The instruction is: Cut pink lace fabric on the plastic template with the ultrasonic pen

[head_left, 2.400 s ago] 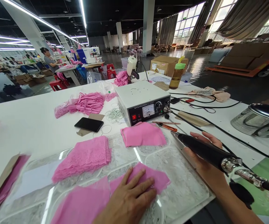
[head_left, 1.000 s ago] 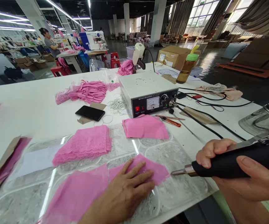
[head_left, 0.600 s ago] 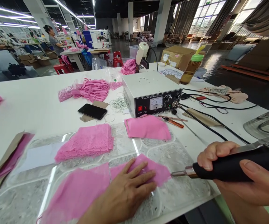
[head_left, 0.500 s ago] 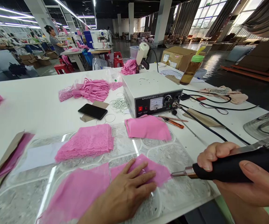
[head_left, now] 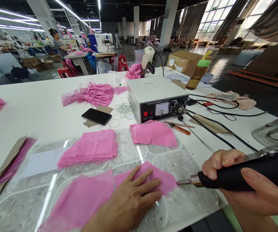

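Observation:
My left hand (head_left: 134,196) lies flat with fingers spread on a pink fabric piece (head_left: 164,178), pressing it to the clear mat (head_left: 189,199). My right hand (head_left: 247,180) is wrapped round the black handle of an ultrasonic welding gun (head_left: 221,175). Its thin metal tip meets the right edge of the pink piece. Left of my left hand, a larger sheer pink piece (head_left: 81,199) spreads over the mat. Beyond it sit a stack of pink lace pieces (head_left: 88,148) and a folded pink fabric pile (head_left: 152,133).
Behind the mat stands a white control box (head_left: 158,96) with cables running right. A phone (head_left: 97,116), an orange cutter (head_left: 181,129), rubber bands (head_left: 124,109), a pink strap bundle (head_left: 95,93), a bottle (head_left: 198,74) and a glass jar (head_left: 274,132) are on the table (head_left: 32,106).
The view has shifted slightly, so everything sits a little lower. My left hand stays on the fabric, and the gun's tip remains at its right edge.

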Action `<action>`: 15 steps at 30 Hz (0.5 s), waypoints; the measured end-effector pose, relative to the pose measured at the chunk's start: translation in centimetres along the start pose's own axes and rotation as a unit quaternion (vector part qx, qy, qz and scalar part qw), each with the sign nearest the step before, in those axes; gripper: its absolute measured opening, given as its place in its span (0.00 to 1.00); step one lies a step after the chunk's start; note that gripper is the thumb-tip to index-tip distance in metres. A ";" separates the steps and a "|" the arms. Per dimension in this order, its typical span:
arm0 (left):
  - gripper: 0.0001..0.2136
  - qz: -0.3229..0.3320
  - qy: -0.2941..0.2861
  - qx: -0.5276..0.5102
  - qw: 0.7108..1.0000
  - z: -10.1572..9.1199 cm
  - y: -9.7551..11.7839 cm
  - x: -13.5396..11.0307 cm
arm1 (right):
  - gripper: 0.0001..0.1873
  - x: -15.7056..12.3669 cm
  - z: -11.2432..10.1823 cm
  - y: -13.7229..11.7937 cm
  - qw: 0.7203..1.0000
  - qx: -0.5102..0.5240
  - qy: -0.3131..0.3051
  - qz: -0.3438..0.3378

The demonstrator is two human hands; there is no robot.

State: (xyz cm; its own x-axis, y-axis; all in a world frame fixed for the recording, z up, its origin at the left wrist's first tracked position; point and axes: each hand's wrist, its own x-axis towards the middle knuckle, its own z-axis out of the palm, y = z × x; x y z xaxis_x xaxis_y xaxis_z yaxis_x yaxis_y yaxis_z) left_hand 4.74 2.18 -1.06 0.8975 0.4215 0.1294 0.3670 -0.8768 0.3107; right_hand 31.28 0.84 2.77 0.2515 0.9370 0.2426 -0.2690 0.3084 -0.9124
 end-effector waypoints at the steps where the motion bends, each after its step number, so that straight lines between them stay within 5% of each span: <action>1: 0.16 -0.001 0.002 0.000 1.000 0.0 0.0 0.0 | 0.11 0.0 -0.1 0.1 1.000 0.000 0.000 -0.004; 11: 0.17 -0.023 -0.005 -0.036 0.999 -1.0 0.4 -0.1 | 0.12 -0.1 0.0 -0.1 0.999 0.000 0.039 0.012; 15: 0.16 -0.051 0.050 -0.018 0.997 -3.0 1.1 -0.8 | 0.12 -0.5 -0.7 0.1 0.996 0.005 0.085 0.022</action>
State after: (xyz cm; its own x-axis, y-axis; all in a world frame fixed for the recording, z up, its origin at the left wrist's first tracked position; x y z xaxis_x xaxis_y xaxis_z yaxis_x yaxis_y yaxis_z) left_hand 3.69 1.58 2.01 0.8270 0.5299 0.1879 0.4437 -0.8203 0.3608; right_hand 31.81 0.27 2.36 0.3929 0.9086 0.1415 -0.2918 0.2691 -0.9179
